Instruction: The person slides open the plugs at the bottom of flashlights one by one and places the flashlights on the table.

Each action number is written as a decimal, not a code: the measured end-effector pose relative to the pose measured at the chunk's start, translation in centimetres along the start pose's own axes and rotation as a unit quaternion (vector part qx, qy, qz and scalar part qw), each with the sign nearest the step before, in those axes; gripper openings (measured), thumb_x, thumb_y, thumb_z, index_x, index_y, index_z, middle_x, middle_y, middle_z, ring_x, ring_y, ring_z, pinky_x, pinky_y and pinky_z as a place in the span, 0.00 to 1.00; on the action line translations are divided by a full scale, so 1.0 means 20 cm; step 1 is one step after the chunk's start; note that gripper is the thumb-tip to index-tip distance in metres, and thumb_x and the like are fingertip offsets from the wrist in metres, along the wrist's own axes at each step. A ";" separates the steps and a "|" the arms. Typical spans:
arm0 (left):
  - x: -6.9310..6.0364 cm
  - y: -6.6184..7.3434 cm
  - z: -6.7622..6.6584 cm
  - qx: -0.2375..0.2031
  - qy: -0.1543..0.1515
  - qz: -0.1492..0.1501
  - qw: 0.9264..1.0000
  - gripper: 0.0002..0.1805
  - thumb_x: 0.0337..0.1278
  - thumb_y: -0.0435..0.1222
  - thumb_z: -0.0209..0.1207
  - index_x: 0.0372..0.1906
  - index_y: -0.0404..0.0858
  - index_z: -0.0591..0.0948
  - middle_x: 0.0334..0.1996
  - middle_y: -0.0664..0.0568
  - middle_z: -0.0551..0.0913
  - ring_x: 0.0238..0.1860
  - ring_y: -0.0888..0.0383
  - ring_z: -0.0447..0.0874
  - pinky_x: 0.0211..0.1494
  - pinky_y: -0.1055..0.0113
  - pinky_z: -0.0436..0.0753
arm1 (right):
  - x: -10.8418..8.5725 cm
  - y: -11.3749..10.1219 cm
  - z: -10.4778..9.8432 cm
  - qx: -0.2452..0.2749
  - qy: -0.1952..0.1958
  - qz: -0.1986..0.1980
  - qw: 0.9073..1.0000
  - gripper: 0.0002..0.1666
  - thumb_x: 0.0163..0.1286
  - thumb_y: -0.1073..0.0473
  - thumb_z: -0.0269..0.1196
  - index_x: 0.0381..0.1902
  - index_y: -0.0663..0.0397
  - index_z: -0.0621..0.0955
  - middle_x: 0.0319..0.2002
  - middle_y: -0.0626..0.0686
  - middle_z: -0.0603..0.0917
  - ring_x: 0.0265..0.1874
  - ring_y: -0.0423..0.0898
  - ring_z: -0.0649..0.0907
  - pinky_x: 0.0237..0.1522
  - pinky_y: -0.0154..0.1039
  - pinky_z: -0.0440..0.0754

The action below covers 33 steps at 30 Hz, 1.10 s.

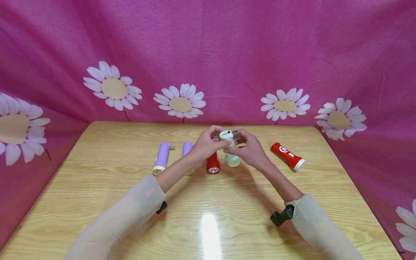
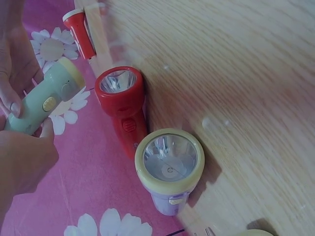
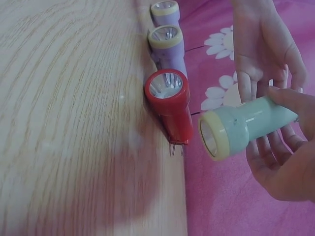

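Note:
A mint-green flashlight [image 1: 232,159] with a cream rim is held above the table between both hands, its lens end lower and towards the person. My left hand [image 1: 208,143] grips its tail end, thumb across the body. From the other side my right hand [image 1: 249,147] holds it between thumb and fingers. A dark slot shows on the tail in the head view. The left wrist view shows a yellow button [image 2: 49,103] on its side. Just left of it on the table lies a red flashlight [image 1: 213,164], metal prongs out at its tail in the right wrist view.
Two purple flashlights with cream rims lie further left: one by the left forearm [image 1: 187,148], one beyond it [image 1: 162,156] with prongs out. A second red flashlight [image 1: 286,155] with a white rim lies at right. A pink flowered cloth [image 1: 227,65] hangs behind the wooden table [image 1: 107,159].

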<state>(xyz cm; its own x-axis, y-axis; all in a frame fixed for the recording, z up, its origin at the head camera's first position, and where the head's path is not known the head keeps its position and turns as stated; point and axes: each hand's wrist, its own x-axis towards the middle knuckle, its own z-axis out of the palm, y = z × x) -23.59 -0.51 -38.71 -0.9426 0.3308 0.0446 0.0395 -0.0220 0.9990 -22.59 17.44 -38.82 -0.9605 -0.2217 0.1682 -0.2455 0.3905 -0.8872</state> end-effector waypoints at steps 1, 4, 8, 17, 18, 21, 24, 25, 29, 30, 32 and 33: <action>0.00 0.00 0.00 0.001 0.000 0.000 1.000 0.19 0.57 0.28 0.66 0.52 0.34 0.73 0.45 0.48 0.78 0.43 0.56 0.81 0.47 0.69 0.78 | 0.00 0.00 0.00 0.005 0.000 -0.001 1.000 0.26 0.55 0.65 0.75 0.51 0.65 0.79 0.43 0.60 0.83 0.42 0.54 0.82 0.47 0.43 0.83; 0.01 0.00 0.00 0.002 -0.002 0.001 1.000 0.19 0.57 0.27 0.65 0.52 0.33 0.74 0.46 0.48 0.78 0.44 0.55 0.81 0.49 0.69 0.79 | 0.00 0.01 0.00 0.017 -0.003 -0.005 1.000 0.26 0.55 0.67 0.74 0.52 0.67 0.79 0.44 0.60 0.83 0.43 0.54 0.82 0.49 0.45 0.83; 0.01 0.00 0.00 0.008 -0.007 -0.001 1.000 0.18 0.57 0.27 0.65 0.52 0.33 0.74 0.45 0.47 0.78 0.43 0.55 0.81 0.49 0.68 0.78 | -0.01 0.01 -0.01 0.017 -0.008 -0.007 1.000 0.26 0.56 0.67 0.74 0.52 0.68 0.78 0.44 0.61 0.83 0.44 0.54 0.82 0.50 0.46 0.83; 0.01 0.02 0.01 0.027 -0.016 -0.006 0.999 0.17 0.58 0.29 0.65 0.51 0.34 0.74 0.46 0.47 0.79 0.45 0.54 0.82 0.50 0.67 0.80 | -0.02 0.01 -0.03 0.017 -0.017 -0.010 1.000 0.25 0.57 0.68 0.73 0.51 0.68 0.78 0.45 0.61 0.82 0.45 0.55 0.81 0.51 0.46 0.83; 0.01 0.02 0.01 0.029 -0.015 -0.006 0.999 0.18 0.58 0.29 0.66 0.51 0.34 0.74 0.46 0.46 0.79 0.46 0.53 0.82 0.50 0.67 0.80 | -0.02 0.01 -0.03 0.019 -0.017 -0.011 1.000 0.25 0.57 0.68 0.73 0.51 0.68 0.78 0.45 0.61 0.82 0.45 0.55 0.81 0.50 0.46 0.83; 0.01 0.02 0.01 0.037 -0.015 -0.008 0.999 0.19 0.59 0.29 0.66 0.53 0.33 0.74 0.47 0.46 0.79 0.47 0.52 0.82 0.51 0.66 0.81 | -0.02 0.02 -0.04 0.019 -0.022 -0.017 0.999 0.25 0.58 0.69 0.72 0.52 0.69 0.77 0.45 0.62 0.82 0.45 0.55 0.81 0.49 0.45 0.83; 0.02 0.02 0.01 0.047 -0.016 -0.009 0.999 0.19 0.58 0.30 0.66 0.53 0.32 0.75 0.48 0.45 0.79 0.48 0.51 0.81 0.51 0.66 0.82 | -0.02 0.03 -0.05 0.020 -0.025 -0.020 0.999 0.26 0.58 0.69 0.71 0.54 0.69 0.77 0.46 0.62 0.82 0.45 0.56 0.81 0.48 0.43 0.83; 0.03 0.03 0.01 0.049 -0.016 -0.010 0.999 0.20 0.59 0.31 0.66 0.53 0.32 0.75 0.48 0.46 0.80 0.48 0.51 0.81 0.51 0.66 0.82 | -0.02 0.03 -0.05 0.019 -0.025 -0.020 0.999 0.26 0.59 0.69 0.71 0.54 0.70 0.77 0.47 0.63 0.82 0.45 0.56 0.81 0.48 0.43 0.83; 0.04 0.03 0.02 0.040 -0.018 -0.019 0.999 0.21 0.58 0.32 0.67 0.54 0.33 0.75 0.48 0.46 0.80 0.49 0.52 0.79 0.50 0.66 0.82 | -0.03 0.04 -0.07 0.019 -0.023 -0.014 0.999 0.27 0.60 0.67 0.70 0.57 0.69 0.76 0.49 0.64 0.81 0.46 0.56 0.81 0.48 0.42 0.83; 0.04 0.04 0.03 0.034 -0.015 -0.023 0.999 0.21 0.58 0.32 0.68 0.54 0.33 0.75 0.47 0.46 0.80 0.48 0.53 0.79 0.50 0.66 0.82 | -0.03 0.04 -0.07 0.018 -0.022 -0.013 1.000 0.28 0.60 0.67 0.70 0.57 0.69 0.76 0.49 0.64 0.82 0.46 0.56 0.81 0.47 0.41 0.83; 0.04 0.04 0.04 0.011 -0.012 -0.030 0.999 0.21 0.59 0.31 0.67 0.55 0.33 0.75 0.47 0.45 0.80 0.47 0.54 0.79 0.50 0.65 0.83 | -0.03 0.04 -0.08 0.018 -0.019 -0.013 1.000 0.28 0.61 0.66 0.70 0.57 0.69 0.76 0.48 0.64 0.82 0.46 0.57 0.81 0.47 0.40 0.83; 0.05 0.03 0.04 -0.002 -0.010 -0.034 0.999 0.21 0.59 0.30 0.67 0.55 0.32 0.74 0.46 0.45 0.80 0.46 0.54 0.79 0.51 0.65 0.84 | -0.03 0.04 -0.08 0.017 -0.017 -0.013 1.000 0.28 0.61 0.66 0.70 0.58 0.69 0.76 0.48 0.64 0.82 0.46 0.57 0.82 0.47 0.40 0.83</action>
<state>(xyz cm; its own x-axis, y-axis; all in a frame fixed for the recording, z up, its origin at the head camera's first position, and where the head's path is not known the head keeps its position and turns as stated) -24.18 0.60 -37.98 -0.9364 0.3501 -0.0223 -0.0247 -0.0026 0.9997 -22.51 19.32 -39.02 -0.9486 -0.2624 0.1768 -0.2649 0.3533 -0.8972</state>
